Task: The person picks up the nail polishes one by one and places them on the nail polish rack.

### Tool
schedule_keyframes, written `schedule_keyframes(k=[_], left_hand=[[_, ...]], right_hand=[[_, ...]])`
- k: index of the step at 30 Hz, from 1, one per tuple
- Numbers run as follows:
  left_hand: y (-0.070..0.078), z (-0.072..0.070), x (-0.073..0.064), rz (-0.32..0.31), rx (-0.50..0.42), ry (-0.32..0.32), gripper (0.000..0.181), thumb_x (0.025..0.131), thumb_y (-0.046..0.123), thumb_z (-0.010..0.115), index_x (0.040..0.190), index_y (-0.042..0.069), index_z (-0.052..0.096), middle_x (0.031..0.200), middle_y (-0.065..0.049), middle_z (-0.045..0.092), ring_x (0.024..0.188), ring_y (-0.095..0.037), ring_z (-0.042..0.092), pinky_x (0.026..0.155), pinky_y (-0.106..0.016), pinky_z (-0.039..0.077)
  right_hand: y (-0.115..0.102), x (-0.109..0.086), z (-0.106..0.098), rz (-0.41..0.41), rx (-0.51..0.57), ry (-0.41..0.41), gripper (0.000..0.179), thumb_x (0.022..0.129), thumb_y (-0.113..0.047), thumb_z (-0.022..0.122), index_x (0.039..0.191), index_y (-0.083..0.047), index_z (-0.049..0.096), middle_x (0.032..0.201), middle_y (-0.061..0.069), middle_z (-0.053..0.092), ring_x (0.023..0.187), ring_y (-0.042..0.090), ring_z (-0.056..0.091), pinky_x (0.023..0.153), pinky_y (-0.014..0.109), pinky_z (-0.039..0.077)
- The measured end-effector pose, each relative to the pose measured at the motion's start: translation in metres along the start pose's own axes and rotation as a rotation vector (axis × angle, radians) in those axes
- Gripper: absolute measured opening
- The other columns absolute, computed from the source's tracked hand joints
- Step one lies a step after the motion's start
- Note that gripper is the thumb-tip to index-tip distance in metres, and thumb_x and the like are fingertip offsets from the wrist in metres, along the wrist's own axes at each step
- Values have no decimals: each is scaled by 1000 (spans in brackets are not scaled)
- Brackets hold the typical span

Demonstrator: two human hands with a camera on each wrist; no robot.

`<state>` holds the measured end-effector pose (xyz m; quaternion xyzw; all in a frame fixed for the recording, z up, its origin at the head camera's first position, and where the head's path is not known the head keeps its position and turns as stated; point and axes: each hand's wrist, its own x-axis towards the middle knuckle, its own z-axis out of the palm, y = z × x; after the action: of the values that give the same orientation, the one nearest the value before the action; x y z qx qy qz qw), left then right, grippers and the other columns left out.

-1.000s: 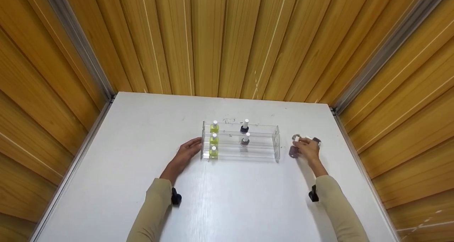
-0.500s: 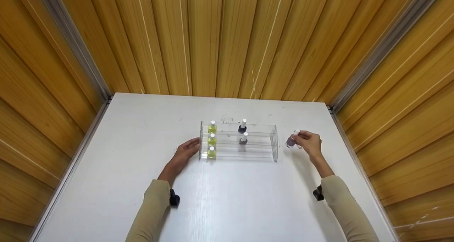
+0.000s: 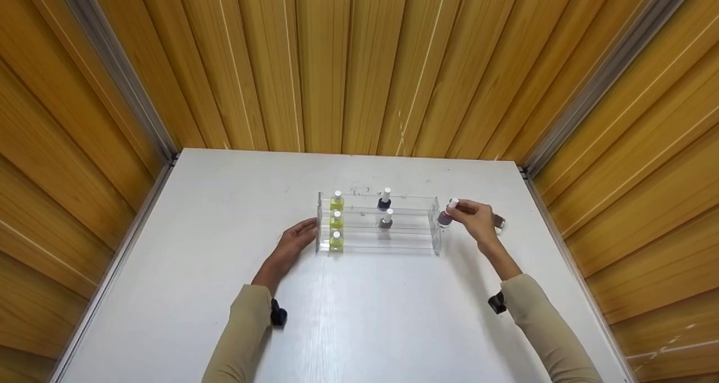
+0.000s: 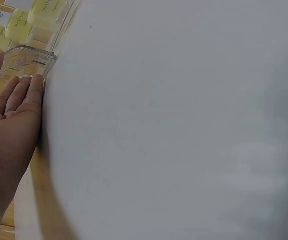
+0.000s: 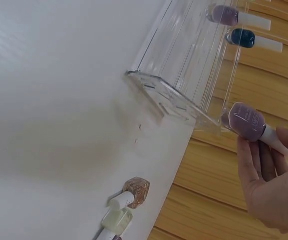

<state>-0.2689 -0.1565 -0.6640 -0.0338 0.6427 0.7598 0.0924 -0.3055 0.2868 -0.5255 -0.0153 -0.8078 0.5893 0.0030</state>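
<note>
A clear acrylic stepped rack (image 3: 413, 244) stands on the white table. My left hand (image 3: 293, 244) rests against its left end panel with extended fingers. Up in the air by the right end panel (image 5: 166, 97), my right hand (image 3: 477, 224) pinches a purple nail polish bottle (image 5: 247, 121) by its white cap, thumb on one side and fingers on the other. Three yellow bottles (image 3: 336, 241) stand one per step at the rack's left end. Toward the middle, a dark teal bottle (image 5: 242, 38) occupies the top step and a mauve one (image 5: 225, 15) the step below.
Right of the rack, a brown glittery bottle (image 5: 137, 191) and a pale yellow-green bottle (image 5: 117, 220) lie on the table, with part of another at the frame edge. Wood-patterned panels (image 3: 371, 63) rise behind the table.
My right hand has picked the purple nail polish bottle up off the table and carried it left to the rack's right end. My left hand has stayed at the rack's left side.
</note>
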Motion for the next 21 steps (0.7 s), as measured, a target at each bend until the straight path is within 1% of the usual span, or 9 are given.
schedule_keyframes(k=[5, 11, 15, 17, 19, 21], left_hand=[[0, -1, 1, -4, -15, -14, 50, 103, 20, 64, 149, 8, 52, 154, -13, 53, 148, -27, 44, 125, -41, 32], [-1, -2, 0, -14, -25, -5, 51, 102, 22, 65, 150, 8, 51, 155, -13, 52, 148, -28, 43, 126, -42, 31], [-1, -2, 1, -6, -6, -20, 52, 103, 23, 63, 150, 8, 49, 154, -13, 52, 148, -28, 44, 126, -41, 32], [-2, -2, 1, -1, 1, -26, 52, 103, 23, 63, 151, 8, 49, 154, -13, 53, 147, -28, 45, 125, -41, 32], [-1, -2, 1, -2, -5, -26, 51, 103, 23, 63, 150, 8, 50, 153, -12, 54, 146, -26, 46, 125, -40, 33], [-1, -2, 1, 0, -12, -29, 51, 103, 23, 63, 150, 8, 50, 153, -12, 54, 146, -26, 47, 125, -40, 33]], right_hand=[[-4, -4, 10, -9, -60, -39, 41, 93, -10, 76, 125, 13, 65, 100, 1, 76, 83, -5, 67, 81, 13, 58], [-8, -10, 25, -62, -130, -120, 36, 91, -12, 77, 121, 7, 70, 110, 14, 76, 87, -2, 68, 82, 13, 57], [-9, -14, 34, -111, -145, -170, 32, 91, -8, 77, 118, 8, 71, 112, 22, 75, 88, -2, 68, 81, 11, 55], [-10, -15, 39, -121, -137, -187, 31, 90, -5, 77, 117, 8, 72, 112, 24, 74, 88, -1, 68, 81, 10, 54], [-12, -17, 42, -139, -143, -208, 30, 91, -3, 76, 117, 11, 70, 113, 28, 73, 91, 1, 68, 82, 10, 53], [-17, -20, 46, -144, -146, -211, 29, 91, -1, 75, 116, 12, 70, 113, 30, 72, 92, 5, 69, 81, 10, 53]])
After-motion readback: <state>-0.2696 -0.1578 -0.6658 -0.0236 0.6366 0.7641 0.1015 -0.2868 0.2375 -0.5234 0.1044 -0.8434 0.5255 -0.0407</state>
